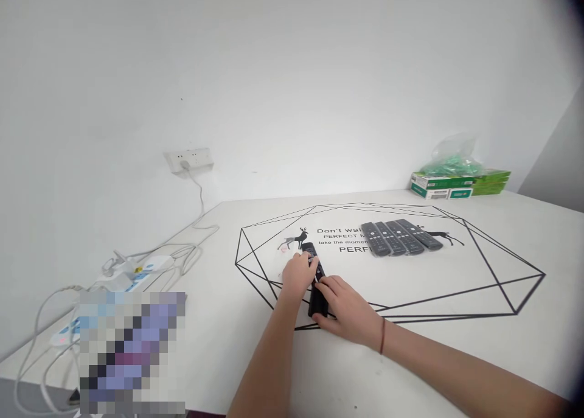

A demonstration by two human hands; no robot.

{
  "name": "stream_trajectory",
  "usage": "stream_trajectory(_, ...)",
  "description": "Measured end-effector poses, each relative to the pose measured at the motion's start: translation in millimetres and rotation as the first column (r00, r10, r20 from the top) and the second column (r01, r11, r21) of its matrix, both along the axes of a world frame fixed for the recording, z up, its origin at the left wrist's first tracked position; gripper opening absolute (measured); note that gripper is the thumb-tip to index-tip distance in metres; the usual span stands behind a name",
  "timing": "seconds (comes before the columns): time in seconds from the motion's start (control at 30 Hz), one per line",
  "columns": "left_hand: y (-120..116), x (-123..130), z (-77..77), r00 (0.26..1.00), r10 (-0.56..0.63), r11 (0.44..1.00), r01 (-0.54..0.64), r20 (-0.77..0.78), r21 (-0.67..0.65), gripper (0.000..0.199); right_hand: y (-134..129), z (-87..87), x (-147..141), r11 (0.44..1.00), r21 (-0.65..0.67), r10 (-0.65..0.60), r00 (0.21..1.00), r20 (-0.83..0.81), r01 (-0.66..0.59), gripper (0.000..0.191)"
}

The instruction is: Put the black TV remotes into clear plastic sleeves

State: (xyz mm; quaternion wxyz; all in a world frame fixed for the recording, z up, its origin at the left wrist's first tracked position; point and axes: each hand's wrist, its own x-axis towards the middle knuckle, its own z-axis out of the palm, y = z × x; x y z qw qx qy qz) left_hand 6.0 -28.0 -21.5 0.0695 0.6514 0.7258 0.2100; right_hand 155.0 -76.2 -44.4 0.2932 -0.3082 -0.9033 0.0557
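Observation:
A black remote control (pixel 318 303) lies lengthwise on the printed table mat, between my two hands. My left hand (pixel 298 276) is closed at its upper part, fingertips on the button side. Around its lower part, my right hand (pixel 344 307) has its fingers and thumb, from the right side. Up and to the right, several dark remotes (pixel 396 238) in clear wrapping lie side by side on the mat, covering part of the printed words.
Green and white boxes (pixel 441 185) with a clear plastic bag (pixel 454 156) on top stand at the back right. White cables and a power strip (pixel 152 266) lie at the left, near a pixelated patch. A wall socket (pixel 189 160) is above them.

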Motion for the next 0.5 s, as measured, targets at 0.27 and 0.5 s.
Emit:
stream_trajectory(0.27,2.7,20.8,-8.8,0.989,0.025,0.999,-0.022,0.144,-0.025,0.042,-15.8,15.8,30.7,0.991,-0.133,0.026,0.995,0.093,-0.013,0.037)
stream_trajectory(0.5,2.5,20.6,-1.0,0.716,-0.026,1.000,0.028,0.697,0.008,0.038,1.5,28.4,44.6,0.984,-0.169,-0.065,0.995,-0.077,0.052,0.034)
